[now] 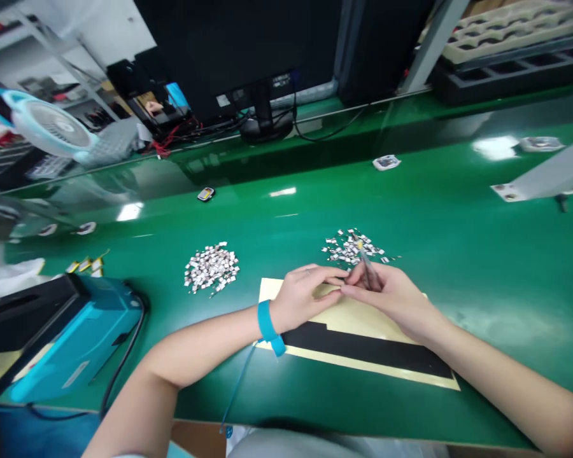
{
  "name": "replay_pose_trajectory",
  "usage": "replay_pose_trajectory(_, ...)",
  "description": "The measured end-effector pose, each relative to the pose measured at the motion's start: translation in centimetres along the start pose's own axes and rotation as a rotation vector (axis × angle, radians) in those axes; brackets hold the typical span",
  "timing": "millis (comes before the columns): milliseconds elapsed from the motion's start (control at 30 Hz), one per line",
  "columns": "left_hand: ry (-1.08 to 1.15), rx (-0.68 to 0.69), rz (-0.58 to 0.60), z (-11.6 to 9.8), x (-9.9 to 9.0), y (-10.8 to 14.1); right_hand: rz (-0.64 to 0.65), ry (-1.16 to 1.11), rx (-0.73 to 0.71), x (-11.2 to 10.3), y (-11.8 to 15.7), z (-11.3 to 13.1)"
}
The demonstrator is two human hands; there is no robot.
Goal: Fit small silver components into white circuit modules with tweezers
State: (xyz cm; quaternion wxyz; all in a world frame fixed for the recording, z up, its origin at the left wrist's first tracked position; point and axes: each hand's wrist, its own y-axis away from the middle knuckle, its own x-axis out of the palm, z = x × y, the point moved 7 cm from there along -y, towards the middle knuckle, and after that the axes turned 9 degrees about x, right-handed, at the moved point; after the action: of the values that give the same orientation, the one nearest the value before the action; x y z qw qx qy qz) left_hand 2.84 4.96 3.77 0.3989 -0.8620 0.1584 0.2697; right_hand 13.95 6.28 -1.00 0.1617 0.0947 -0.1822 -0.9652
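Note:
My right hand [384,292] is closed round a slender pen-like tool [367,259] with a yellowish upper end. Its working tip is hidden by the fingers. Fingertips of my left hand [308,289] meet those of the right in a pinch, and whatever sits between them is too small to make out. A teal wrist strap [267,323] is on the left wrist. Both hands are over a pale yellow sheet [363,316] bearing a black strip [372,348]. Just beyond the fingertips lies a loose pile of tiny white-and-dark parts [347,248].
A second heap of small parts [211,268] lies to the left on the green bench [262,235]. At far left stands a blue machine [81,343] with a black cable. A monitor stand [265,121] is behind, and a metal bracket [549,172] rises at right.

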Motion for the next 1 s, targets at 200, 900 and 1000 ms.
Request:
replay_pose_trajectory(200,-0.223,0.086,0.305,-0.4,-1.9,-0.6,-0.150,0.503,-0.182,-1.3,0.3,1.2)
replay_pose_trajectory(900,-0.707,-0.452,0.605,8.6,-12.5,3.6,-0.424,0.933,-0.533,-1.8,3.1,2.9)
replay_pose_trajectory(1000,-0.679,-0.423,0.575,7.5,-12.2,3.0,-0.340,0.909,-0.565,-0.8,3.6,3.2)
